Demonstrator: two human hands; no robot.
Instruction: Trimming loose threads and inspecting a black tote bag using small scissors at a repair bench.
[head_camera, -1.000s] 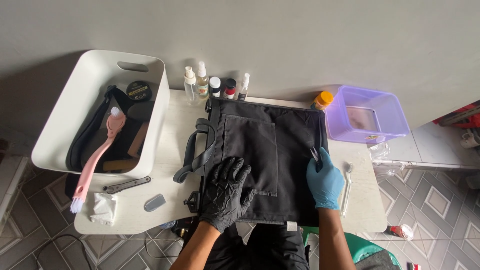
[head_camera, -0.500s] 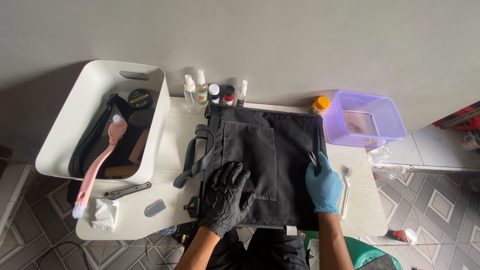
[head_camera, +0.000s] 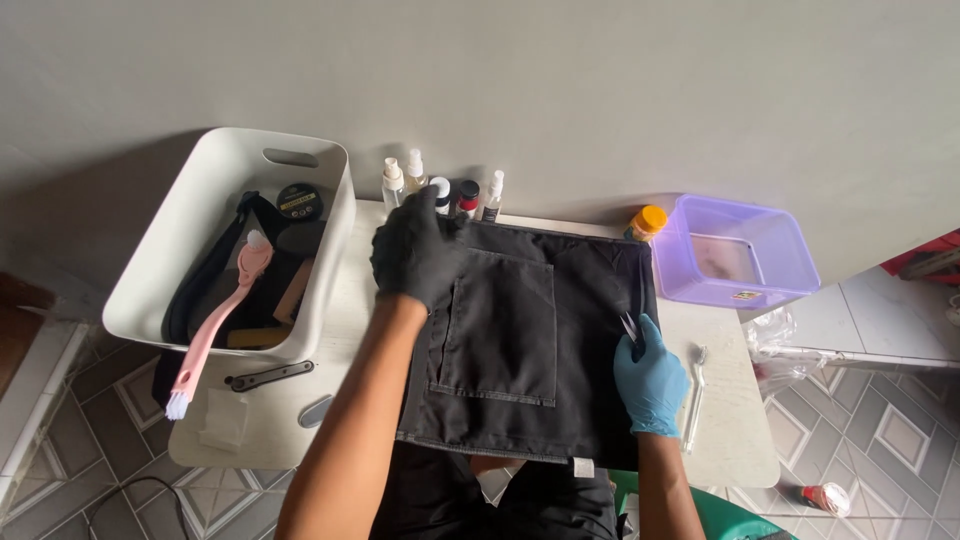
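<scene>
Far left there's one white plastic bin (head_camera: 170, 270) hanging partly off the table edge, stuffed with a pink-handled brush (head_camera: 215, 335), a round black tin (head_camera: 298, 200) and some dark straps. Just in front of it on the white table (head_camera: 730, 440) sit one black metal tool (head_camera: 268, 375), one small folded white cloth (head_camera: 225, 420) and a little grey oval thing (head_camera: 314, 411) I can't identify. Along the wall I count five small bottles (head_camera: 440, 190), three of them sprayers, though the hand may hide more. The left hand (head_camera: 415, 250), in a black glove, is curled over the top left corner of the black bag (head_camera: 530, 340), fingers closed on the fabric there as far as I can tell. The bag itself lies flat in the middle of the table, pocket side up, bottom edge hanging toward the person. The right hand (head_camera: 650, 380), in a blue glove, rests on the bag's right edge and pinches small metal scissors (head_camera: 630, 325), tips pointing up along the seam. Further right: one white toothbrush-like brush (head_camera: 693, 395), one orange-capped jar (head_camera: 647, 222), one purple tub (head_camera: 735, 255). My worry is that those tips are right on the fabric, so a slip could nick the seam, and that glove sits close enough to knock the bottles over.
</scene>
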